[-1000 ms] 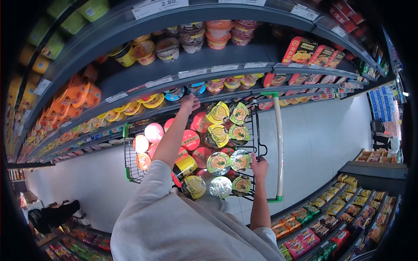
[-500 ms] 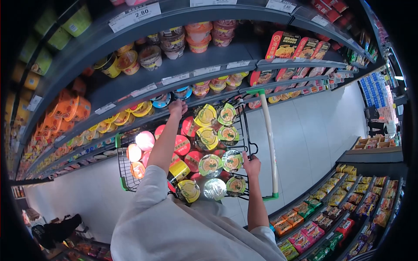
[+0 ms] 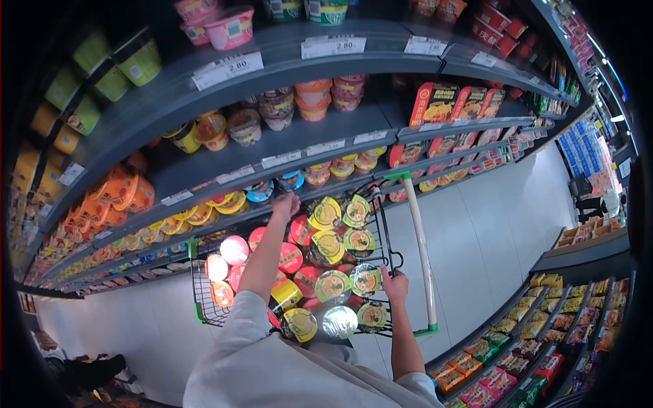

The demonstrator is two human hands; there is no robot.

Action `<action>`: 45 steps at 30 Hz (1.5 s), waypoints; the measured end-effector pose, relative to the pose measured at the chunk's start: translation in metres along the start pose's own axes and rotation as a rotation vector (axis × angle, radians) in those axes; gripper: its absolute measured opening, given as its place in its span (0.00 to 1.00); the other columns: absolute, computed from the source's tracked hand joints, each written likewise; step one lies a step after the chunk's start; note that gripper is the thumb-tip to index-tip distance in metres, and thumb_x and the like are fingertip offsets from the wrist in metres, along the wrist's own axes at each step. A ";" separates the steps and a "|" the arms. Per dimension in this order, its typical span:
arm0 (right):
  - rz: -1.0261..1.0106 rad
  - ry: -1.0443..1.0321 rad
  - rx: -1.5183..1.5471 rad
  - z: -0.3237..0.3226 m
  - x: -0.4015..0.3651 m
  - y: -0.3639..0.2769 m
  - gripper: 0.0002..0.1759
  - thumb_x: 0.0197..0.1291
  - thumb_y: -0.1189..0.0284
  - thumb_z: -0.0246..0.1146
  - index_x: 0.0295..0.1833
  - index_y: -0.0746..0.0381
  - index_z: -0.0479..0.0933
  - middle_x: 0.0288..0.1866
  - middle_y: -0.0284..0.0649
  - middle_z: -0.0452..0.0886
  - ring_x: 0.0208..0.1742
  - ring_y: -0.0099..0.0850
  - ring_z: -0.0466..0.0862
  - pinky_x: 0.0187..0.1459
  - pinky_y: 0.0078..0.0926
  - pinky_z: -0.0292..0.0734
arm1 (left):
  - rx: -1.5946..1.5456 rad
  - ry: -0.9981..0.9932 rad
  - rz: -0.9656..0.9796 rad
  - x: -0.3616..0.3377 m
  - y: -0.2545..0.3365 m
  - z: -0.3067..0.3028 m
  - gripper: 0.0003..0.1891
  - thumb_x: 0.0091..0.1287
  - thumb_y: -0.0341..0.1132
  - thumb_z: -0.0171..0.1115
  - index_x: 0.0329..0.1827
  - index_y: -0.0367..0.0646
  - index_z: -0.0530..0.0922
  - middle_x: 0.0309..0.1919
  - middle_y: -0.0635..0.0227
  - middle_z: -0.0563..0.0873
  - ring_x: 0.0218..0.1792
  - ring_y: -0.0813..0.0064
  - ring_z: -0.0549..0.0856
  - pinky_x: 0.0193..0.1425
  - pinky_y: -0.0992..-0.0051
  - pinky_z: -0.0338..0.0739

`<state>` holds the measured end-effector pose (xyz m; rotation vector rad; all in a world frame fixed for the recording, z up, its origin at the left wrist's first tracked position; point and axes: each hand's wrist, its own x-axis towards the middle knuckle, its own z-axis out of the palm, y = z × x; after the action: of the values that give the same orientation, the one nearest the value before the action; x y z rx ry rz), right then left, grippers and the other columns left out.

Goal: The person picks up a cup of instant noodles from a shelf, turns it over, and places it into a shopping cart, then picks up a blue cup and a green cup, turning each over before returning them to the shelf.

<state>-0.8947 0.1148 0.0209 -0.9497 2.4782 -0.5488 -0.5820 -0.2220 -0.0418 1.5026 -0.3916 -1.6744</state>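
A wire shopping cart point(image 3: 197, 279) with green corners stands in front of me, full of instant noodle cups. Among them are yellow-lidded cups point(image 3: 327, 246), green-lidded cups point(image 3: 332, 286), red-lidded cups point(image 3: 290, 258) and a cup with a shiny silver end point(image 3: 339, 321). My left hand point(image 3: 286, 204) reaches across the cart to its shelf side, fingers closed, just short of the blue-lidded cups point(image 3: 290, 181) on a low shelf. What is in those fingers, if anything, is hidden. My right hand point(image 3: 395, 285) is closed on the cart's wire edge, near the green-lidded cups.
Shelves point(image 3: 326, 160) with stacked noodle cups and price tags curve along the far side. Red boxed meals point(image 3: 434, 102) stand on one. The cart's pale handle bar point(image 3: 420, 251) is at right. Behind it, a rack of bagged snacks point(image 3: 503, 347) borders the tiled aisle point(image 3: 483, 224).
The view has tilted up, so shelves and cart sit lower in the picture. My left hand's fingers look more closed, still near the blue-lidded cups. My right hand stays on the cart.
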 end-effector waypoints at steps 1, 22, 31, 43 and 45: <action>-0.011 0.005 0.002 0.002 0.001 0.003 0.37 0.60 0.38 0.64 0.35 0.67 0.83 0.19 0.43 0.84 0.24 0.34 0.88 0.34 0.32 0.84 | 0.034 -0.009 0.001 -0.022 0.004 0.005 0.08 0.73 0.37 0.63 0.45 0.42 0.80 0.33 0.68 0.88 0.28 0.74 0.87 0.26 0.75 0.83; -0.039 -0.122 0.347 0.000 0.004 0.009 0.35 0.59 0.44 0.69 0.33 0.72 0.81 0.19 0.50 0.82 0.18 0.39 0.86 0.29 0.34 0.83 | 1.232 -0.186 1.148 -0.394 -0.129 -0.140 0.21 0.55 0.40 0.76 0.50 0.46 0.79 0.53 0.62 0.80 0.59 0.54 0.78 0.62 0.56 0.72; -0.264 0.061 0.362 0.039 0.025 0.042 0.30 0.58 0.51 0.74 0.30 0.70 0.76 0.22 0.44 0.81 0.17 0.33 0.84 0.19 0.31 0.77 | 1.452 -0.019 1.073 -0.436 -0.168 -0.137 0.36 0.49 0.46 0.78 0.63 0.48 0.75 0.68 0.49 0.67 0.73 0.41 0.62 0.74 0.42 0.58; -0.510 0.030 0.093 -0.017 -0.038 0.036 0.32 0.63 0.59 0.68 0.65 0.65 0.67 0.57 0.56 0.79 0.55 0.55 0.82 0.54 0.49 0.77 | 1.632 0.135 0.821 -0.476 -0.221 -0.106 0.47 0.53 0.47 0.77 0.76 0.48 0.64 0.77 0.48 0.57 0.79 0.43 0.52 0.76 0.34 0.45; -0.512 0.027 0.009 -0.022 -0.051 0.051 0.30 0.64 0.61 0.66 0.67 0.62 0.66 0.58 0.54 0.78 0.54 0.54 0.82 0.53 0.50 0.78 | 1.636 0.145 0.813 -0.478 -0.223 -0.100 0.47 0.53 0.46 0.77 0.76 0.48 0.63 0.78 0.49 0.56 0.79 0.44 0.52 0.76 0.34 0.45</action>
<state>-0.8982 0.1899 0.0261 -1.5944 2.2428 -0.7309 -0.6006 0.2964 0.0969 1.9390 -2.2557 -0.3348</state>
